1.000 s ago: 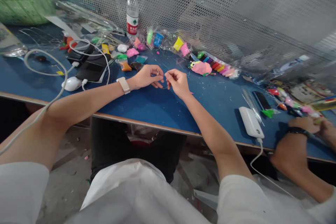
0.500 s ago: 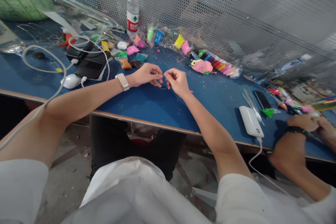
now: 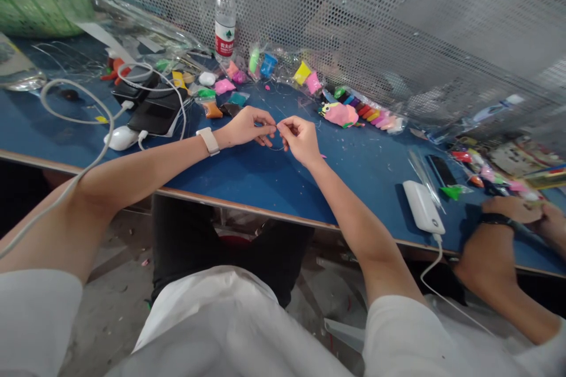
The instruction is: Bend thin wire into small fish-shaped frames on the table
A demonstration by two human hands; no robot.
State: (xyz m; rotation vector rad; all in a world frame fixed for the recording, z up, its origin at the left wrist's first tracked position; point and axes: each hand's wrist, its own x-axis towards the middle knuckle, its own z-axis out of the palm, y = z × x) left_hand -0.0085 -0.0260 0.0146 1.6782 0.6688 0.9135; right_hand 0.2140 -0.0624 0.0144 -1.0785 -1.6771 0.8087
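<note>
Two light pinches, close together, look the best way to manage a thin strand this fine: a hard squeeze could kink it or let it slip, and once dropped it would be hard to find on the blue surface. The strand sags in a small curve between the left hand and the right hand, just below the fingers. Probably one hand should act as a steady clamp while the other makes small adjustments, with the curve left slack so nothing pulls free. A white cable passes across the left arm near the elbow, so a wide swing there could drag it.

Both forearms reach in over the near edge and angle toward each other, the hands nearly touching at the fingertips. The left fingers appear closed on the strand between thumb and forefinger, the rest spread loosely beneath; the right thumb and forefinger likewise seem to pinch it, the other fingers curled toward the palm. Exactly where the strand's ends lie is too small to tell.
</note>
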